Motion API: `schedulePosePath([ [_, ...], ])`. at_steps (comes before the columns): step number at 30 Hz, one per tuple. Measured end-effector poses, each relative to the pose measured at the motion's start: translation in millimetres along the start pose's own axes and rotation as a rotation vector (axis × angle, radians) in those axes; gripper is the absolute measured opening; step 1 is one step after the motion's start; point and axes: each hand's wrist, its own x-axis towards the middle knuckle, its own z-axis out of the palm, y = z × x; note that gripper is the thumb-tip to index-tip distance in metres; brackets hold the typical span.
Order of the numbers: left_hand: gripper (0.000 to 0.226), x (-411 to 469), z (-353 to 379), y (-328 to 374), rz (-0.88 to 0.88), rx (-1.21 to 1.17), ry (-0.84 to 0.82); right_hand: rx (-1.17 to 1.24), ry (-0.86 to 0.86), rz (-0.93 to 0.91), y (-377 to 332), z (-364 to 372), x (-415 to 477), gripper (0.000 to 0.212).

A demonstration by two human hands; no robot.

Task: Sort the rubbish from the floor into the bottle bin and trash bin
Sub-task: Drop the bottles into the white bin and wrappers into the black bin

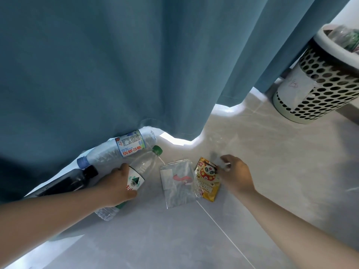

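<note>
My left hand (116,184) grips a clear bottle with a green cap (143,166) lying on the floor. Behind it lie a larger clear bottle with a blue cap (118,148) and a dark bottle with a black cap (75,181), both partly under the curtain. Another crushed clear bottle (106,212) pokes out below my left wrist. My right hand (236,174) has its fingers curled at the top edge of a yellow drink carton (208,183). A clear plastic bag (178,183) lies flat between my hands. A perforated white bin (320,74) with bottles inside stands at the upper right.
A teal curtain (136,65) hangs across the back, its hem touching the floor. The grey tiled floor (194,239) stretches toward me, with a thin grout line running diagonally. Only one bin is in view.
</note>
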Motion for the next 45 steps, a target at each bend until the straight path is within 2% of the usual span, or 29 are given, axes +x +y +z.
schedulePosePath([
  [2,0.053,-1,0,0,0.003,0.008,-0.009,-0.139,-0.1,0.067,0,16,-5,0.035],
  [4,0.053,-2,0,0,0.008,0.021,-0.011,-0.208,-0.154,0.13,0,28,-9,0.054],
  [7,0.053,-5,-1,-1,0.017,0.052,-0.006,-0.224,-0.137,0.141,-6,35,-15,0.069],
  [11,0.053,-7,-1,-3,0.016,0.055,-0.006,-0.25,-0.111,0.103,-7,36,-12,0.077],
  [16,0.053,-7,-1,-5,0.024,0.056,0.003,-0.109,-0.144,0.168,-7,36,-5,0.07],
  [19,0.053,-6,0,-5,0.036,0.042,0.002,-0.062,-0.127,0.174,-5,35,-6,0.049],
  [22,0.053,-5,1,-7,0.045,0.03,0.004,-0.068,-0.028,0.165,-1,28,-6,0.029],
  [25,0.054,-4,1,-8,0.052,0.027,-0.001,0.016,0.047,0.185,0,13,-2,0.024],
  [31,0.055,-6,-2,-13,0.066,0.009,-0.023,0.267,0.04,0.099,-30,-12,8,0.018],
  [34,0.055,-7,-3,-18,0.063,0.007,-0.003,0.31,-0.091,0.012,-52,-14,3,0.021],
  [36,0.053,-9,-5,-22,0.06,0.003,0.01,0.242,-0.221,-0.019,-63,-7,-6,0.024],
  [39,0.052,-10,-5,-26,0.055,-0.01,0.032,0.039,-0.287,-0.088,-67,10,-17,0.031],
  [42,0.053,-9,-3,-33,0.081,-0.025,0.047,-0.064,-0.299,-0.113,-65,28,-22,0.035],
  [45,0.048,-9,-2,-38,0.063,-0.005,0.065,-0.204,-0.206,-0.128,-64,43,-23,0.053],
])
